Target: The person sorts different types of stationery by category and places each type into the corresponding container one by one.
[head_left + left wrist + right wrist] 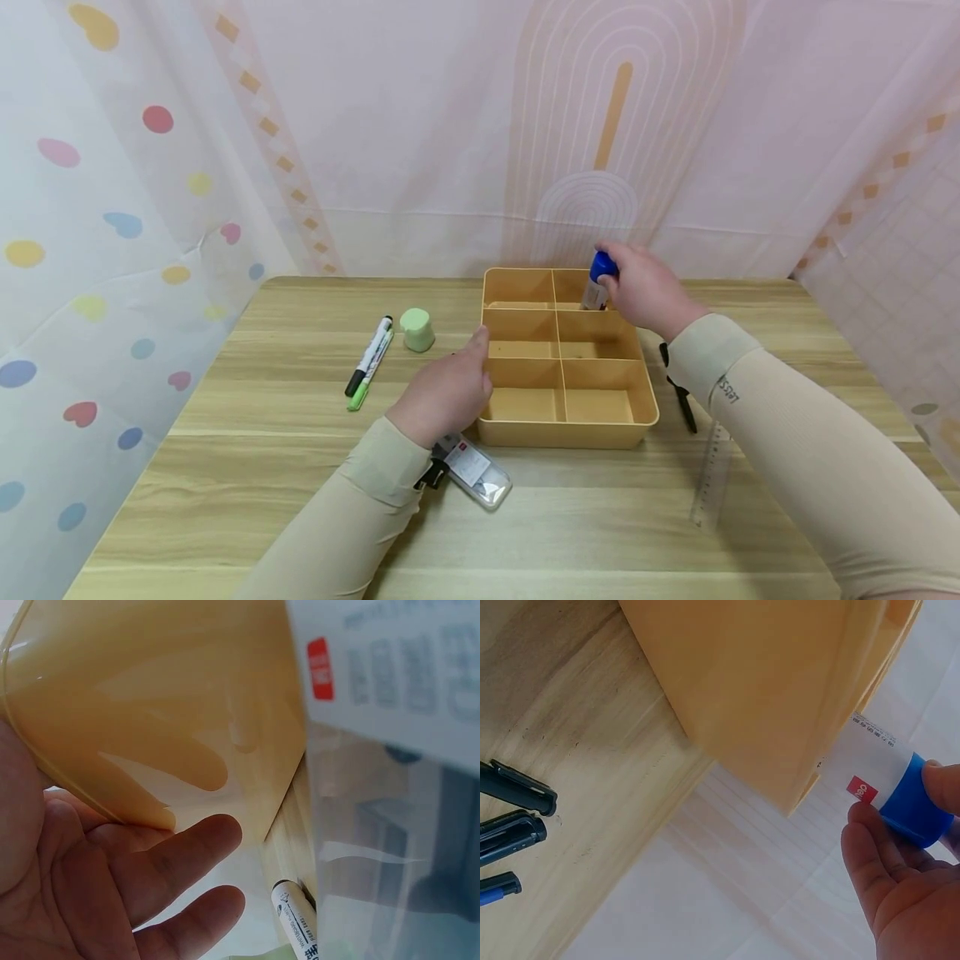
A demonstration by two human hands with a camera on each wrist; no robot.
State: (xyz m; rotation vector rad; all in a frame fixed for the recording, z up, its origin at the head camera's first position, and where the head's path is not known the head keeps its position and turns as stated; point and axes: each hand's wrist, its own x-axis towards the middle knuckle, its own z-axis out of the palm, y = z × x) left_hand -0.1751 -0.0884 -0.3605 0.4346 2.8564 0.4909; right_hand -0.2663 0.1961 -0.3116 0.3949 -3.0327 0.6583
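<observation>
My right hand [641, 287] grips a glue stick [874, 761] by its blue cap. The white body of the glue stick, with a small red label, points down into the back right compartment of a yellow divided organizer box [566, 435]; its lower end is hidden. My left hand [446, 392] holds the left wall of the box, with the thumb over the rim and the fingers outside. In the left wrist view, two fingers [184, 862] stretch out beside the wall. The other compartments show bare floors.
Left of the box lie a whiteboard marker [369, 357], a green pen [371, 371] and a pale green block [417, 329]. A clear labelled case [480, 475] lies under my left wrist. Black pens [681, 392] and a clear ruler [711, 479] are at the right. A curtain [420, 150] hangs behind.
</observation>
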